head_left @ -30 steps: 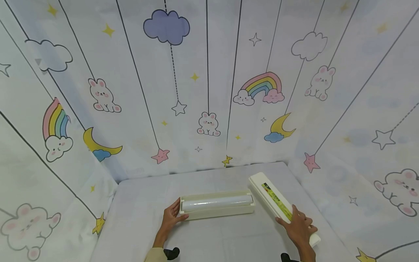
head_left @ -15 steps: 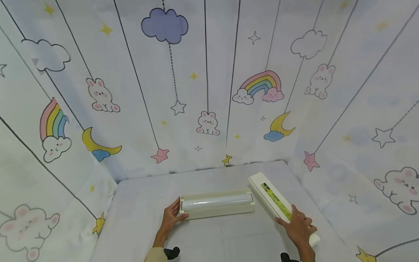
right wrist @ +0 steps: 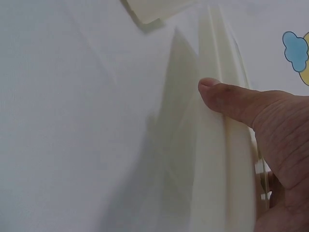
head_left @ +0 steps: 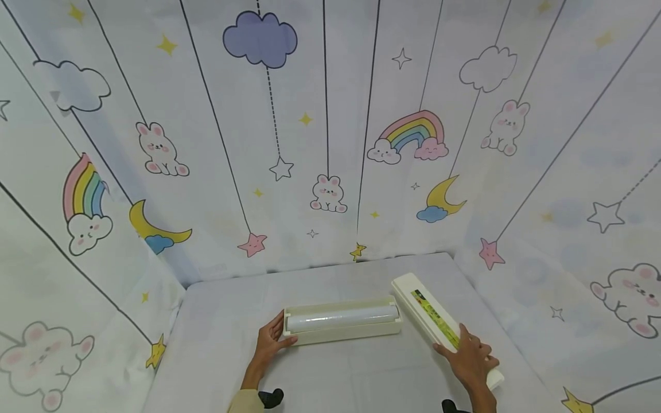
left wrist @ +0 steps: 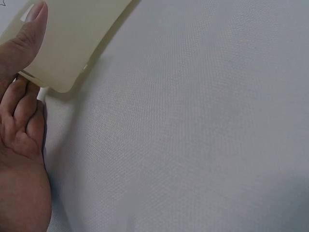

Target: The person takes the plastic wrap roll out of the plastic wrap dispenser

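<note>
A long cream box [head_left: 346, 334] lies on the table with its top off, and a shiny roll of plastic wrap [head_left: 341, 318] sits inside it. My left hand [head_left: 269, 339] grips the box's left end, thumb on the front wall and fingers round the end. To the right, my right hand [head_left: 469, 354] holds the box's lid [head_left: 420, 307], a long cream piece with a yellow-green label [head_left: 436, 318], across its near part. In the right wrist view the thumb [right wrist: 231, 99] presses on the lid's side; the other fingers are mostly hidden behind it.
A pale cloth covers the table [head_left: 351, 378], whose back edge meets a patterned wall cloth [head_left: 330, 132] with printed rabbits, clouds and stars. The same print hangs at both sides. The lid's far end lies close to the box's right end.
</note>
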A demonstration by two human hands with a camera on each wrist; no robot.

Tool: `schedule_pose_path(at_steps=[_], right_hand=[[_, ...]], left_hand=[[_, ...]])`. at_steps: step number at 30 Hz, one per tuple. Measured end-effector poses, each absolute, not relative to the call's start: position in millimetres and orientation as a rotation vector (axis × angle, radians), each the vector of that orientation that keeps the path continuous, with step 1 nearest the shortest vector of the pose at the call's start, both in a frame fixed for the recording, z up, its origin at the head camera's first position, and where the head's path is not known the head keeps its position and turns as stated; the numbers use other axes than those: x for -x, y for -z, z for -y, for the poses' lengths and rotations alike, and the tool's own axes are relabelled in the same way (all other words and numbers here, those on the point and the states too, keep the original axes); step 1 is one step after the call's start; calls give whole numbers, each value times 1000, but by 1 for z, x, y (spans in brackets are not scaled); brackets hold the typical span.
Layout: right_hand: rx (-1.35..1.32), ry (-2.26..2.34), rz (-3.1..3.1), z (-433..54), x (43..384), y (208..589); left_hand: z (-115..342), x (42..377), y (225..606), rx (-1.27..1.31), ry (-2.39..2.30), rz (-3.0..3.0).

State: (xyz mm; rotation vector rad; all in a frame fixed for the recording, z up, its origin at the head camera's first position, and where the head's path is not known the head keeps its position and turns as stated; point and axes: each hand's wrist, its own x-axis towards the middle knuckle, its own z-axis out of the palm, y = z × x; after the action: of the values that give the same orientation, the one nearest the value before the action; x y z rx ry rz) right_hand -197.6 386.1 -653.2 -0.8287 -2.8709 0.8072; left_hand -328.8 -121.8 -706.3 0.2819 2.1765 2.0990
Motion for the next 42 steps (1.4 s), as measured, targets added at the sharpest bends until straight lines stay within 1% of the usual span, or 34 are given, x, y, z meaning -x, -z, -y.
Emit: schedule_pose_path(at_steps=[7, 14, 17, 25, 34, 42], right_hand=[[837, -801, 2879, -383, 195, 652], [850, -791, 2892, -384, 193, 658], [855, -791, 2893, -384, 194, 660], [859, -794, 2900, -383, 193, 663], [853, -790, 2899, -381, 189, 664], [846, -790, 2893, -379, 187, 664]], left_hand=[[126, 330, 716, -402, -2110, -2231], [124, 329, 710, -277, -2088, -2191], [123, 329, 709, -262, -2077, -2194], [123, 328, 711, -306, -2075, -2220], [122, 329, 711, -295, -2082, -2212], [123, 328, 713, -373, -2101, -2234]])
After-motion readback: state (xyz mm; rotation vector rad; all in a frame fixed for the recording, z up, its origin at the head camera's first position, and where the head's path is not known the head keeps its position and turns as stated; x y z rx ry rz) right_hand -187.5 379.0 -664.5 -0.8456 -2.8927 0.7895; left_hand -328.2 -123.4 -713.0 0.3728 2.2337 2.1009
